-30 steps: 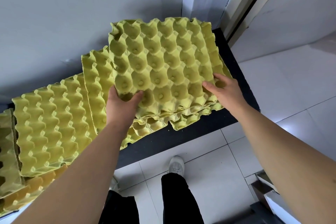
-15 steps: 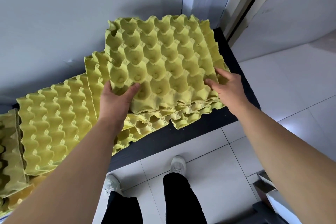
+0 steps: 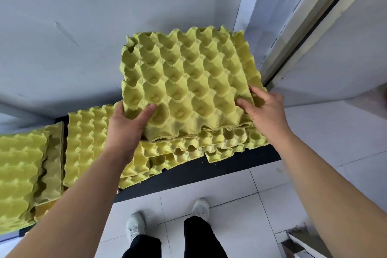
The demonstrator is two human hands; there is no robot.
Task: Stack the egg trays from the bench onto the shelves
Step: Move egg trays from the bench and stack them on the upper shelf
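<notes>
- The left grip (image 3: 125, 125) holds the near-left corner of a yellow-green egg tray (image 3: 188, 84), thumb pressed into a cup on top and fingers tucked out of sight beneath.
- The right grip (image 3: 266, 111) holds the same tray at its near-right edge, thumb on the top face and fingers curled round the side.
- The tray sits between both hands, cups facing up, over the right end of the black counter (image 3: 209, 172). Its near edge looks layered, so I cannot tell whether it is one tray or a few nested together.
- Just under it lies a loose stack of egg trays (image 3: 219, 142), its edges fanned out along the counter's front. I cannot tell whether the held tray touches it.
- Further left, another egg tray (image 3: 88, 142) lies on the counter, bumps up, and a further pile (image 3: 18, 174) sits at the far left.
- A pale grey wall (image 3: 83, 27) runs behind the counter.
- Below, white shoes (image 3: 136, 224) stand on a white tiled floor (image 3: 219, 184).
</notes>
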